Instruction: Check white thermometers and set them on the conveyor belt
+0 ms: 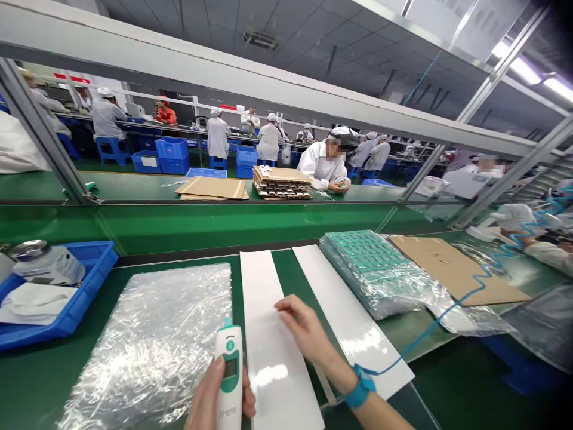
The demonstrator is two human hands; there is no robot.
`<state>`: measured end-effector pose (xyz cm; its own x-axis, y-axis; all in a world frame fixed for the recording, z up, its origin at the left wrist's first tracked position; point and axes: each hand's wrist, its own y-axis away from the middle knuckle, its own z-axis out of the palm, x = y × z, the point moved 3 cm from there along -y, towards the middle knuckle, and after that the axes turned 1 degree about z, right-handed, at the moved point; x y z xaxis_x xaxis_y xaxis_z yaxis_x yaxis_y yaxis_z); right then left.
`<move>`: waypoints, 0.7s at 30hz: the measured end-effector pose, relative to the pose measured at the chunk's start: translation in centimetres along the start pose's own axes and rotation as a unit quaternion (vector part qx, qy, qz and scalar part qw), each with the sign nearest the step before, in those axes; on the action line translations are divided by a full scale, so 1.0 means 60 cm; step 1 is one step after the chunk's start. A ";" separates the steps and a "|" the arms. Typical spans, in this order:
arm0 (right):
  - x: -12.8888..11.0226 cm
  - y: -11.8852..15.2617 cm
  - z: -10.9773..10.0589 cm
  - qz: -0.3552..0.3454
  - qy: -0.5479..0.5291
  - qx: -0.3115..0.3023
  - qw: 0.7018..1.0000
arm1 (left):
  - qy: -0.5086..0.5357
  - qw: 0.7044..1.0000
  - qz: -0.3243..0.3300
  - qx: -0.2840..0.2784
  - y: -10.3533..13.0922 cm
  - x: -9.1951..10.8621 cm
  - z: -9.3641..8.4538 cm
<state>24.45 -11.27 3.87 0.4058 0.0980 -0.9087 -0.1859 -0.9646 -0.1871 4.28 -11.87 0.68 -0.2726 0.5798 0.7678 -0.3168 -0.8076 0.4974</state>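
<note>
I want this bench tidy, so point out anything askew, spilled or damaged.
No spill or damage shows; the held thermometer looks intact. Only the plastic wrap by the green stack looks untidy, trailing crumpled to the edge of the bench.

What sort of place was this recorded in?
Most likely a factory assembly floor: white-coated people wearing caps work in rows, blue plastic crates stand near them, and a clear-bagged stack of green parts lies on the near workbench.

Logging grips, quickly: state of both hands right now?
Left hand: closed, holding the white thermometer.
Right hand: fingers bent over the white strip; grip cannot be told.
</note>
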 end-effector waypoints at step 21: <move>0.028 0.210 -0.040 0.114 0.172 -0.037 0.978 | -0.038 0.998 -0.031 -0.050 -0.023 -0.021 0.056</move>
<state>24.94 -23.84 0.85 0.6400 -0.1978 -0.7425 -0.2467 -0.9680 0.0453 8.11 -11.83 0.40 -0.1819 0.6157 0.7667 -0.4215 -0.7533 0.5049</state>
